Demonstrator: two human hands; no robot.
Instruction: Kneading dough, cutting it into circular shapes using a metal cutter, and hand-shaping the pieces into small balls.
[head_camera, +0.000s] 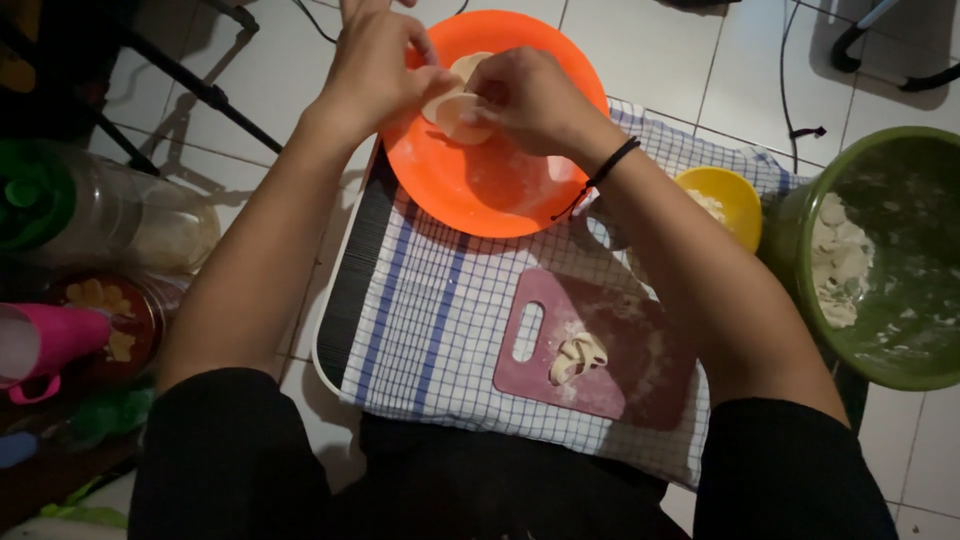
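Orange plastic makes up the plate (470, 190), which sits at twelve o'clock on a checked cloth (440, 330) over a tray. Both hands meet above it: the left hand (375, 70) and the right hand (530, 100) pinch a pale round of dough (455, 105) between their fingertips, held just over the floured plate, probably so that loose flour falls there. Its edge seems to be getting pressed or folded.

A dark red cutting board (610, 360) lies at six o'clock, nearest the body, with one twisted dough piece (577, 357) resting on it. At three o'clock a small yellow bowl (735, 200) and a big green bowl (890, 260) holding more dough rounds stand within the right hand's reach. Clear jars (150, 225) sit at nine o'clock on the floor.
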